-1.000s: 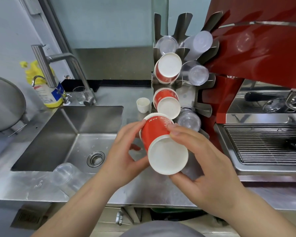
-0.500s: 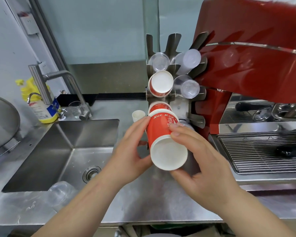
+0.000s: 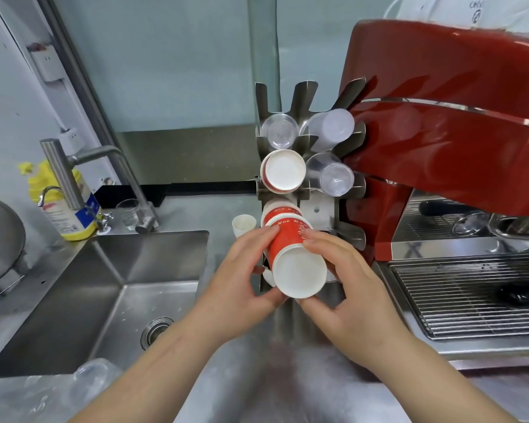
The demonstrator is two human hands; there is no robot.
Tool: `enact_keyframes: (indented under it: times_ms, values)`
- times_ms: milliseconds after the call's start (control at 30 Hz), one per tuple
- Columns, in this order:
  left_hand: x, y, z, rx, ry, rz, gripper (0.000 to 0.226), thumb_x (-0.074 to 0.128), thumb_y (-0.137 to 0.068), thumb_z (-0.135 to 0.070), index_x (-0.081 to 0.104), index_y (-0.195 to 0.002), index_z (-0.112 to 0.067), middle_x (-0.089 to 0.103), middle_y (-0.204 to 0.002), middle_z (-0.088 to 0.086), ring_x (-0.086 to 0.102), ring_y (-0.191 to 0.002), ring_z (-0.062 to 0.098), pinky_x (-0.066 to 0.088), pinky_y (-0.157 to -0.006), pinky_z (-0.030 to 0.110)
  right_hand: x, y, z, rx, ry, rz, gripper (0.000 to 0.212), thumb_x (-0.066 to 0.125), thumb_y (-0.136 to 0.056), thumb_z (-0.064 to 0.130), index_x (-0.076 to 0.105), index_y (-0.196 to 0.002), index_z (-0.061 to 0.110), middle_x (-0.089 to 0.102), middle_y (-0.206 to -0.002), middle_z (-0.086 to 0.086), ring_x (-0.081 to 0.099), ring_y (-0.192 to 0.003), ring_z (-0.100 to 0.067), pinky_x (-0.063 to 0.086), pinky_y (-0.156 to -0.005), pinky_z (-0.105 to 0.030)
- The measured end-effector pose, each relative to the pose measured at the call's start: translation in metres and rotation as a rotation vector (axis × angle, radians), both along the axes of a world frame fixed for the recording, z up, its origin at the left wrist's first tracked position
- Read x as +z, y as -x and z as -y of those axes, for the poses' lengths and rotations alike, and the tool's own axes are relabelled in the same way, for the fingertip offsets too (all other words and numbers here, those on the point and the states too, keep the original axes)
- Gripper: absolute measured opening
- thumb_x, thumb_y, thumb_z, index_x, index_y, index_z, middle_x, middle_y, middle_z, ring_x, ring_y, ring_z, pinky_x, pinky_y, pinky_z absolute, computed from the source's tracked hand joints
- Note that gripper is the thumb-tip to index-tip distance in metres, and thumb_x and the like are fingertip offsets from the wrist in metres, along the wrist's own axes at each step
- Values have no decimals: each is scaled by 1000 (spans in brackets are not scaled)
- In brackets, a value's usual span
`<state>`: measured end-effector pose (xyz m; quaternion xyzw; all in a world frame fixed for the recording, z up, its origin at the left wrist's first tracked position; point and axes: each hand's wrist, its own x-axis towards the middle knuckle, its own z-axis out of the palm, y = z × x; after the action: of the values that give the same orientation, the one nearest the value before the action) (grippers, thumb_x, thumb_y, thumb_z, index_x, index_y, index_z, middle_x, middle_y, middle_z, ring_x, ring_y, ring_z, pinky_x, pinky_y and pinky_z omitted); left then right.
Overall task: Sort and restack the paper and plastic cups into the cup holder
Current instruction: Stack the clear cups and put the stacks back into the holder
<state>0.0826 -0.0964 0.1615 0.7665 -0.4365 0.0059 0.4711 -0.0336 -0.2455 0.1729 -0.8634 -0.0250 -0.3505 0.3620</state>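
The red paper cup (image 3: 293, 254) has been carried further up and in toward the cup holder (image 3: 315, 209) since the earlier frames, so that its mouth is now being pressed against the red cup stack (image 3: 280, 211) in the lower left slot. It is being held on its side, white base toward the camera, between both hands. The left hand (image 3: 242, 282) is being curled round its left wall, fingertips on the red band and thumb under the base rim. The right hand (image 3: 348, 294) is being curled round its right wall in the same way.

A clear plastic cup (image 3: 92, 374) is being left lying on the worktop (image 3: 226, 392) at the near edge of the sink (image 3: 110, 288). Further back, a small white cup (image 3: 243, 225) is standing just left of the holder. Above, a white-based paper cup stack (image 3: 283, 170) and clear plastic cup stacks (image 3: 336, 178) are being kept in the upper slots, beside the red coffee machine (image 3: 446, 123). A yellow bottle (image 3: 64, 206) is standing behind the tap (image 3: 74, 160).
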Motion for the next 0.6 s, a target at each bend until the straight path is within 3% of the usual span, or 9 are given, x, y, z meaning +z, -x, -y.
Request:
enact_keyframes:
  times_ms: [67,200,367,600]
  values:
    - [0,-4,3,0,-8,0,78,72,-74,-38,41,-145,-26,43,-144,-11,37,-136,1,47,-95,17,-1,-7,3,-12,-17,-21,68,82,-71,12,47,-126,32,46,-133,22,41,-129,4,33,-104,-11]
    - [-2,-14,7,15,-29,-10,78,76,-74,-34,41,-144,-29,42,-143,-13,38,-135,3,50,-96,25,-3,-18,9,-29,-58,-89,68,80,-72,12,45,-123,42,42,-129,39,39,-128,9,31,-104,-10]
    - [-7,-24,11,24,-59,-26,79,78,-75,-31,40,-145,-29,41,-145,-13,36,-138,5,50,-100,34,-8,-29,14,-39,-48,-120,65,78,-72,13,47,-124,37,43,-130,32,38,-127,10,28,-103,-6]
    - [-12,-33,18,28,-68,-41,79,77,-76,-27,40,-145,-29,40,-146,-13,33,-138,2,50,-98,28,-10,-39,19,-19,-54,-151,62,76,-73,16,48,-124,36,43,-129,31,38,-126,10,27,-102,-6]
